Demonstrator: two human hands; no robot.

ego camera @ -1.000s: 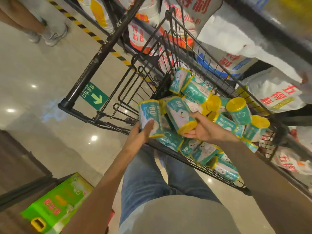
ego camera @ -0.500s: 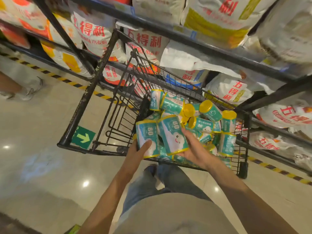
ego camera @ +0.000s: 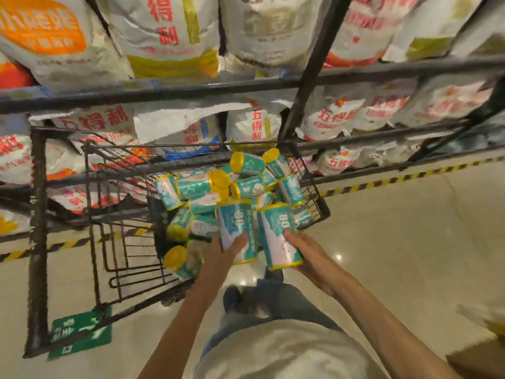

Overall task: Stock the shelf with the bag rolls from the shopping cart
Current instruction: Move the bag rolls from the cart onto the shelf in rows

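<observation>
A black wire shopping cart [ego camera: 93, 184] stands in front of me, its far end filled with several teal bag rolls [ego camera: 246, 184] with yellow ends. My left hand [ego camera: 221, 258] grips one teal roll [ego camera: 236, 228] marked 80, held upright just above the cart's near rim. My right hand [ego camera: 306, 255] grips a second roll [ego camera: 278, 236] beside it, tilted slightly right. The two held rolls are side by side, close to touching.
A dark metal shelf rack [ego camera: 308, 80] behind the cart holds large white sacks [ego camera: 169, 34] with red lettering on several levels. Yellow-black hazard tape [ego camera: 396, 179] runs along the floor. A green arrow sign [ego camera: 79, 335] hangs on the cart's near left end. Glossy floor lies to the right.
My view has swung up and to the right, toward the rack. Both hands have lifted their rolls up out of the pile and drawn them nearer to me.
</observation>
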